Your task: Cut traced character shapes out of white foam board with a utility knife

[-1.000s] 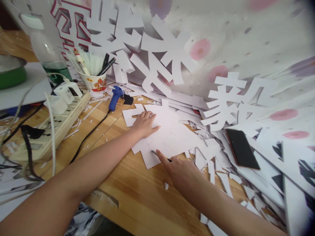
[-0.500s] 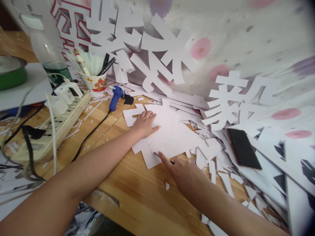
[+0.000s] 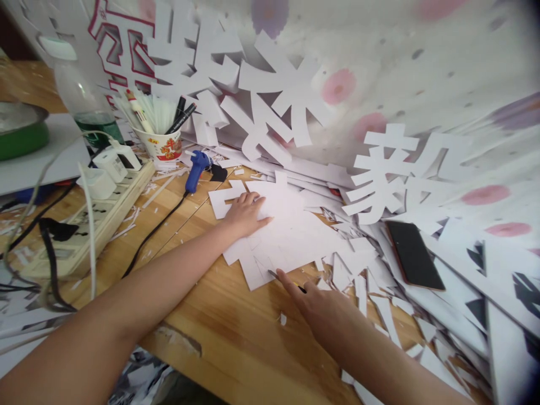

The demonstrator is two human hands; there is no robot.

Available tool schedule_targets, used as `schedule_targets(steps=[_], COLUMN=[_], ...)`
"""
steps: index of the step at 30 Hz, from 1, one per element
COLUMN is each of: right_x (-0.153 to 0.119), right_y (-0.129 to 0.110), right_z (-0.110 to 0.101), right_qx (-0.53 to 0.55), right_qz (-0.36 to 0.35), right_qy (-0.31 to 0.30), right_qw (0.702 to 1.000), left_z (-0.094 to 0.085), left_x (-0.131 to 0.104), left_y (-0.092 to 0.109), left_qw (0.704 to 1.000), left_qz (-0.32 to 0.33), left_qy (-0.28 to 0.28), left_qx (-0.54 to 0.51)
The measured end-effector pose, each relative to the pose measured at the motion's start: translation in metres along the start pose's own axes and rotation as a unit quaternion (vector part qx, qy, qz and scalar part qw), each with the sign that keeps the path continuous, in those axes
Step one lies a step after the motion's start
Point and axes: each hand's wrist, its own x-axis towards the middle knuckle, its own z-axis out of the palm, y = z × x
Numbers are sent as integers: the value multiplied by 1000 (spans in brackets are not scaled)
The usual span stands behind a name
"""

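Observation:
A white board [image 3: 291, 225] with cut edges and thin drawn lines lies on the wooden table [image 3: 219, 326]. My left hand [image 3: 248, 215] rests flat on its left part, fingers spread. My right hand [image 3: 306, 295] is closed round a slim craft knife [image 3: 273, 274], mostly covered by the fingers. The blade tip touches or hovers just above the board's lower edge; which of these cannot be told. White offcuts [image 3: 358, 259] lie against the board's right side.
A blue glue gun [image 3: 197, 169] and a paper cup [image 3: 162, 145] of pens and sticks stand behind. On the left are a power strip [image 3: 88, 225] and a bottle [image 3: 84, 95]. A phone [image 3: 414, 254] lies right. Cut white characters [image 3: 274, 101] lean at the back.
My right hand and the knife have shifted slightly right and down toward the board's lower edge. My left hand stays on the board. The whole view has shifted a little.

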Motion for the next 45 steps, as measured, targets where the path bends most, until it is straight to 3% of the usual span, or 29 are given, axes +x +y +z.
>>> schedule_targets(steps=[8,14,17,22,30,39,45], right_x=[-4,-14,-5,23,30,26,27], right_y=[0,19,19,2,-4,-6,-4], right_z=[2,11,5,-8,-5,-39,-33], right_qx=[20,56,104,116,106,31,-11], right_qz=[-2,30,53,25,-4,-44,-50], right_qy=[-22,52,77,47,48,20,40], right_qw=[1000,997,990,992,993,998,998], left_z=[0,1,2,3,4,2,1], left_x=[-1,-2,-2,-2,-1,0,-1], left_y=[-1,0,0,-1,-2,0,-2], left_qw=[1000,1000,999,1000,999,999,1000], left_qz=[9,14,18,19,23,8,23], left_qy=[5,-3,-9,-10,-1,-27,-14], left_qx=[7,20,27,18,23,17,-3])
